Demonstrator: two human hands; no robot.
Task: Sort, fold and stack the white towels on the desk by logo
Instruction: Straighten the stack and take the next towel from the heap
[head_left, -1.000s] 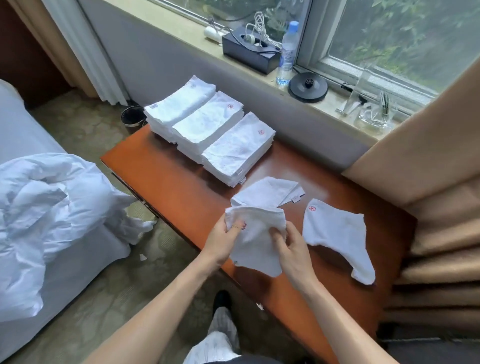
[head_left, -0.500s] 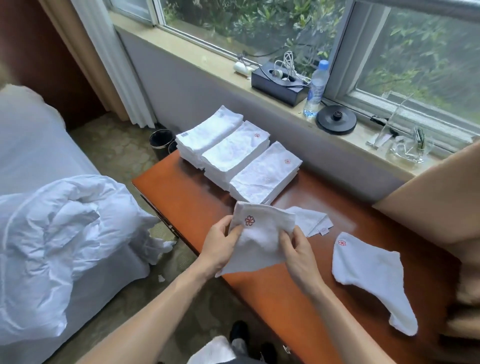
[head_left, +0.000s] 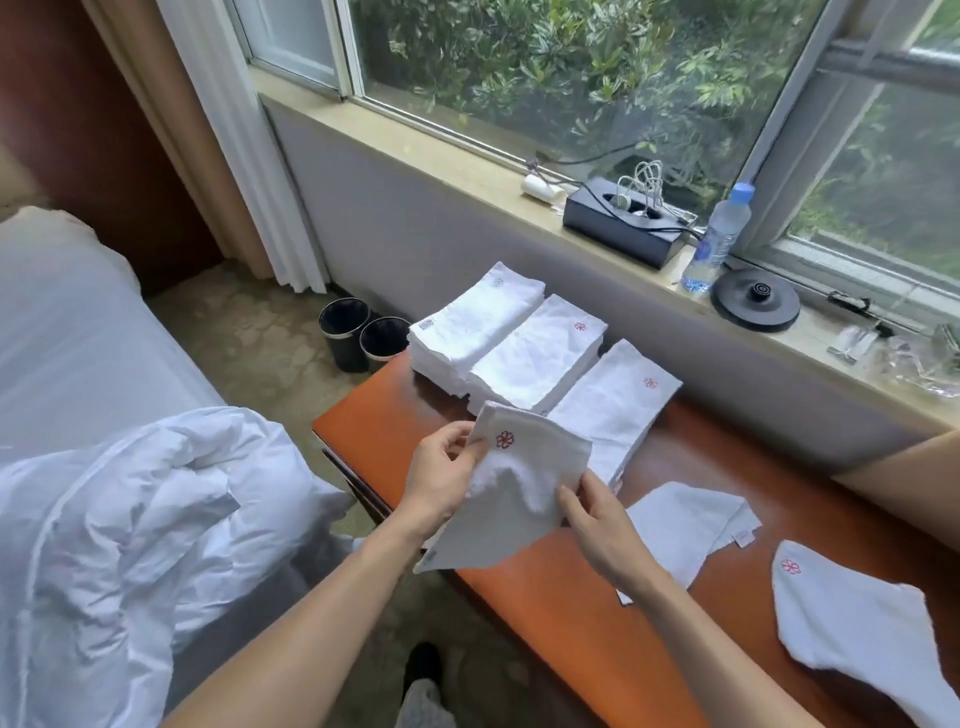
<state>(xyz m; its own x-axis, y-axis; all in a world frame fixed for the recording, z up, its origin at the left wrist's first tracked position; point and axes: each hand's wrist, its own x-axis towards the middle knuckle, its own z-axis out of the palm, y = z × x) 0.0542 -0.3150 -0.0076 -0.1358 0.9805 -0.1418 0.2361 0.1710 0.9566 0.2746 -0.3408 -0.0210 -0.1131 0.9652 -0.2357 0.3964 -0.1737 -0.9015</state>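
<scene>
A white towel (head_left: 511, 519) with a red flower logo (head_left: 504, 439) is being held up over the near edge of the desk (head_left: 545, 618). Its upper corner is being pinched by the curled fingers of the left hand (head_left: 441, 475), and its right edge by the right hand (head_left: 605, 527). The cloth is being judged light, soft and limp, so it is best being taken by two corners of one edge and kept taut for folding towards the three folded stacks (head_left: 535, 358).
</scene>
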